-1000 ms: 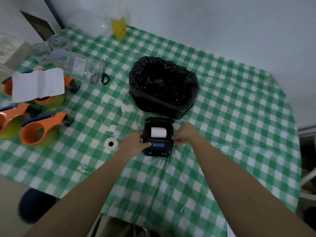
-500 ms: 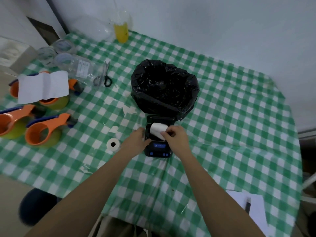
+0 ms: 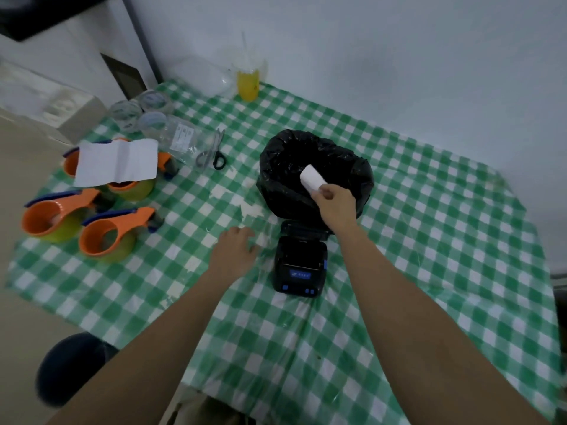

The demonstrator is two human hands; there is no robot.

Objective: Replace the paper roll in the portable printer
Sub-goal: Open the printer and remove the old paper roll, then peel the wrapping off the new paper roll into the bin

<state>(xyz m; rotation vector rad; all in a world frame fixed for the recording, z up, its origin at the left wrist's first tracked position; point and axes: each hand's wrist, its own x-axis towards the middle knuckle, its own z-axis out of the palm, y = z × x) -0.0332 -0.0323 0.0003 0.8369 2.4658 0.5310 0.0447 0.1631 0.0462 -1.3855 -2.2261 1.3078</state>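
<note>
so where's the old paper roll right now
The paper roll is pinched in the right hand, held over the open black bin bag, just beyond the open printer at the table's middle.

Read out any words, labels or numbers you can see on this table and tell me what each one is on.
None can be read.
Portable printer: blue label on its front, text too blurred.
Clear plastic bag: white label with dark print, too small.
Yellow drink cup: faint mark, illegible.
Sheet of paper: looks blank.
</note>
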